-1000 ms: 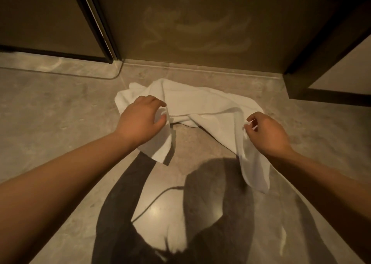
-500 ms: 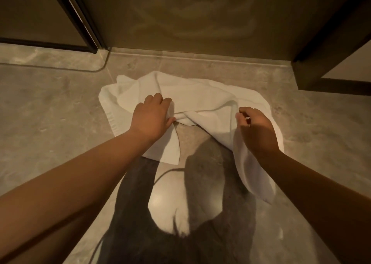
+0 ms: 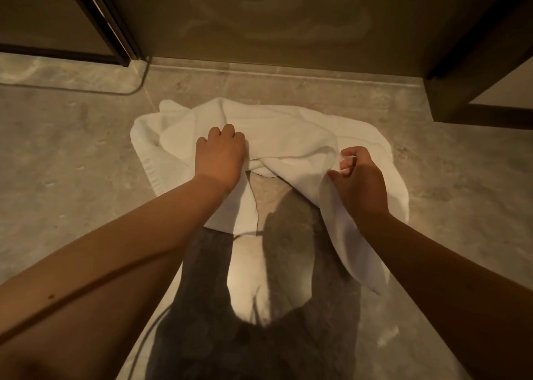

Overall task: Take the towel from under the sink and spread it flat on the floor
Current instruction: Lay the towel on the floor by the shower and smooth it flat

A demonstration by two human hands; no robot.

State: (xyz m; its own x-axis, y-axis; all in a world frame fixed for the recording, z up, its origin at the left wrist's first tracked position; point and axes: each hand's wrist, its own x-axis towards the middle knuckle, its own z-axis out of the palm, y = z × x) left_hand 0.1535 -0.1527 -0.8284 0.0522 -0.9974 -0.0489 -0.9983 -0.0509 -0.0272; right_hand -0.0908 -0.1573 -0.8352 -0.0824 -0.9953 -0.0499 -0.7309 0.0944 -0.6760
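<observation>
Head view, looking down. The stone-patterned floor [image 3: 72,163] fills most of the frame, from the lower edge up to a pale skirting line in the upper third. Above that line a dark brown wall panel [image 3: 288,19] spans the top centre, bounded by a black frame strip [image 3: 101,19] at the upper left and a dark recessed corner at the upper right. The person's shadow [image 3: 259,307] covers the lower centre of the floor, around a bright patch of reflected light. The white towel [image 3: 288,131] lies on the floor at the centre of the frame, rumpled and only partly opened: its far part rests in folds near the skirting, one flap lies flat under the left forearm, and a long flap trails toward the lower right. Two bare forearms enter from the lower left and lower right corners. The left hand [image 3: 220,156], knuckles up, has its fingers curled into a fold at the towel's middle. The right hand [image 3: 360,180] pinches a raised edge of the towel between thumb and fingers, at the centre right.
</observation>
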